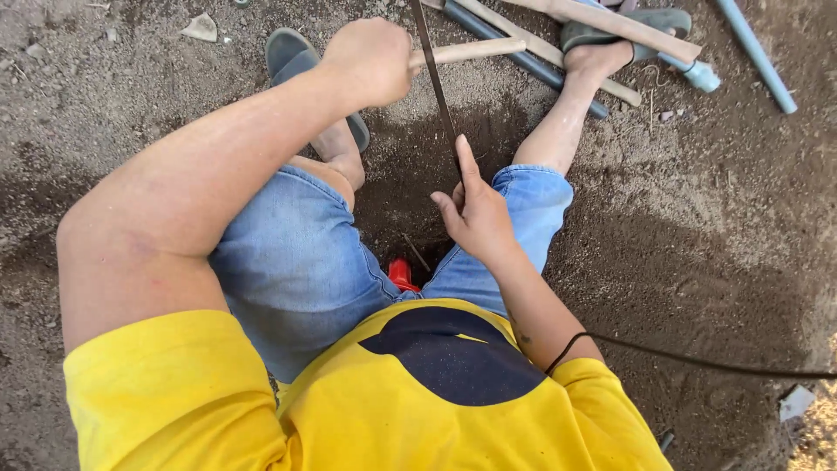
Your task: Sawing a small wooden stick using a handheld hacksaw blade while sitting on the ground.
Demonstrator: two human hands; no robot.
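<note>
Head view, looking down on a person squatting over bare soil. The left hand has its fingers clamped round a pale wooden handle, which runs rightward from the fist toward a cluster of sticks and pipes. The right hand rests against a thin dark metal strip, forefinger stretched up along it, the other fingers loosely curled; whether they truly grip the strip cannot be told. The strip stands nearly upright, rising from the dark hollow of earth between the knees and leaving the view at the top edge, crossing just in front of the wooden handle. A small red object shows low between the denim shorts, partly hidden. Sandalled feet flank the hollow, the right foot lying under a wooden stick and a dark pipe. A pale blue pipe lies well apart at upper right. A black cable trails from the right elbow to the right edge. Open soil extends on both sides
</note>
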